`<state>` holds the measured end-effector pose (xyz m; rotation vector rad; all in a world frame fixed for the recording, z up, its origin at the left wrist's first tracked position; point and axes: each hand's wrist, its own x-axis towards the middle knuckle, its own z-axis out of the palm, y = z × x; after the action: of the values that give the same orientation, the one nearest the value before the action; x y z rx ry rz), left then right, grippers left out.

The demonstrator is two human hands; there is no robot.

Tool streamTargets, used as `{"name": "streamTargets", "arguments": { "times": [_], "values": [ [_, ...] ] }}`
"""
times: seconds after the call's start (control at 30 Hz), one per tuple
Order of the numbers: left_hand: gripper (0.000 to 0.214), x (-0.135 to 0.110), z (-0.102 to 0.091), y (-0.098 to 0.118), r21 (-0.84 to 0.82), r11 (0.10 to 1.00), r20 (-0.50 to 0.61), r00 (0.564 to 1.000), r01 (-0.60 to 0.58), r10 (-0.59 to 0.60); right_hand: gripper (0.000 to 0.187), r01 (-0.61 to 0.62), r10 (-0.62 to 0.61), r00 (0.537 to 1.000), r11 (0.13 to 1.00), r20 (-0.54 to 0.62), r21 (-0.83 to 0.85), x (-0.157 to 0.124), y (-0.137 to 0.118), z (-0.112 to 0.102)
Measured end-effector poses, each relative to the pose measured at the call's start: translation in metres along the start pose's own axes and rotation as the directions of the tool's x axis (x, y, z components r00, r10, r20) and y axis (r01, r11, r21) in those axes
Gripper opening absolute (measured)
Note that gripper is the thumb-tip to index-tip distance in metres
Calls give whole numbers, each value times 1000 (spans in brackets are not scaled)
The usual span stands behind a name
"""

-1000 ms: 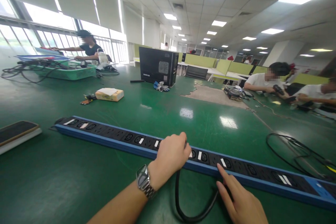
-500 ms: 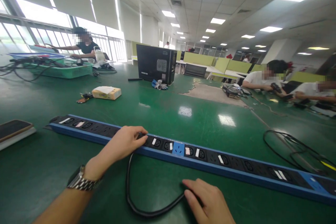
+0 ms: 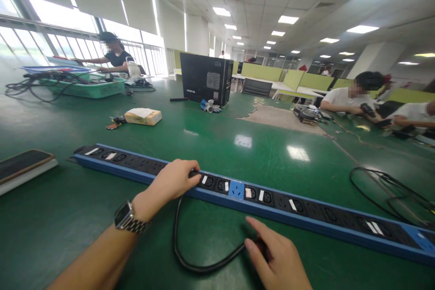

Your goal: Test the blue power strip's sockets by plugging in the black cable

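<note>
Black cable (image 3: 204, 270), seemingly pinched by the left hand (image 3: 175, 182), has shifted left along the power strip (image 3: 253, 205), apparently to another outlet; right hand (image 3: 277, 256) curls loosely round it

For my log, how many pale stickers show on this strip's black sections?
9: two stickers at the far left, two between left hand and blue socket, five right of that. More may hide under the hand or off-frame.

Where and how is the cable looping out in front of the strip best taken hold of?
Pinch the cable across its thickness, probably at its nearest bend, coming from the near side. There it looks slim, round and uncovered, and bows out well clear of the strip; its ends are hidden.
</note>
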<state>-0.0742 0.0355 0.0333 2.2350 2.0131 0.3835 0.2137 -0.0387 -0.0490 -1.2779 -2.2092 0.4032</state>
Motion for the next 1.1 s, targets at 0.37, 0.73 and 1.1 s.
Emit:
{"name": "streamTargets", "arguments": {
  "times": [0.37,0.73,1.1],
  "values": [
    [18,1,5,-1,-54,998,-71,997,11,-15,58,-167,173,985,977,29,-136,0,16,5],
    [44,-23,-97,-45,-95,995,-294,956,-3,-25,38,62,-59,998,994,-28,89,16,-23,14],
    [51,-20,-77,-171,113,978,4,985,174,-175,27,104,-137,984,961,113,257,46,-104,72]
  ]
}}
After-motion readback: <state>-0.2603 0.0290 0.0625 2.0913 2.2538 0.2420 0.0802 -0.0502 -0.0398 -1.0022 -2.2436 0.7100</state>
